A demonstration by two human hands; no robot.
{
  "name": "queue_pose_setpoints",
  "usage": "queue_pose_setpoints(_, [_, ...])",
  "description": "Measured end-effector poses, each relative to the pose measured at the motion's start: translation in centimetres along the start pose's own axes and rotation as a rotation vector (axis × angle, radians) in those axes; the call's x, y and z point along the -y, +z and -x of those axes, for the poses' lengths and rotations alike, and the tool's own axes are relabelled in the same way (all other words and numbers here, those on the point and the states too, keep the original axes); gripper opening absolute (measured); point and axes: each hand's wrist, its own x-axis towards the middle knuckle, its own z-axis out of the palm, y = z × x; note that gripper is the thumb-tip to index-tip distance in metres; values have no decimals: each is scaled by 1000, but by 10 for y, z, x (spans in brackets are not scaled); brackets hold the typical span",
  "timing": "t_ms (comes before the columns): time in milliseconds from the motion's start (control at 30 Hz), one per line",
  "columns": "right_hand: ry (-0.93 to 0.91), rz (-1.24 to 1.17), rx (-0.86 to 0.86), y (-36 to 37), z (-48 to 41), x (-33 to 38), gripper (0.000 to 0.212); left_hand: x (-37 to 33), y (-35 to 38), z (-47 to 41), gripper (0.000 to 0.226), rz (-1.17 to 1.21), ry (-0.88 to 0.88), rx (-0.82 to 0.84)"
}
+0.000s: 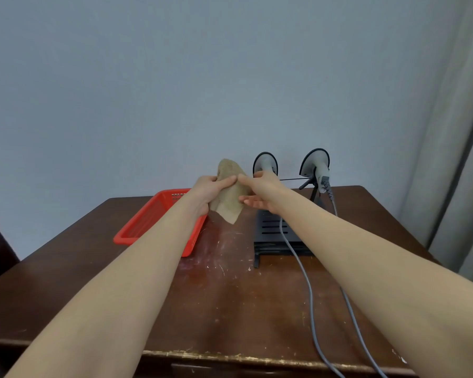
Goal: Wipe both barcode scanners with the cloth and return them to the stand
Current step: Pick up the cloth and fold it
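Note:
My left hand (206, 192) grips a tan cloth (231, 207) and holds it up above the table, between the red basket and the stand. My right hand (262, 192) reaches to the cloth's right edge. Its thumb touches the top and its straight fingers are spread lower down. Two grey barcode scanners sit upright on the black stand (273, 231) behind my hands. The left scanner (265, 162) is partly hidden by my right hand. The right scanner (316, 162) is in full view.
A red plastic basket (148, 216) lies on the brown wooden table (224, 296), left of the stand. Two grey cables (310, 293) run from the scanners over the table's front edge. A wall stands close behind and a curtain (453, 159) hangs at the right.

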Motion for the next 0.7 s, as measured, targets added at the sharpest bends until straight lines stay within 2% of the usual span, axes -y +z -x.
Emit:
queue_pose_setpoints(100, [30,-97,62,6,-2,-1,39,2,-2,-3,41,4,-29,5])
queue_pose_setpoints(200, [33,-136,6,8,-11,-3,15,2,-4,-9,36,66,-32,-60])
queue_pose_setpoints(333, [42,-111,-23,16,-28,-8,32,3,-14,-18,27,47,15,-130])
queue_pose_setpoints(400, [9,-7,-56,25,-39,-10,38,4,-24,-23,27,2,38,-158])
queue_pose_setpoints(533, [-95,130,-128,58,-59,-14,35,6,-51,-37,32,-31,62,-266])
queue_pose_setpoints(700, [-141,219,-83,104,-85,-27,23,17,-90,-48,34,-64,7,-328])
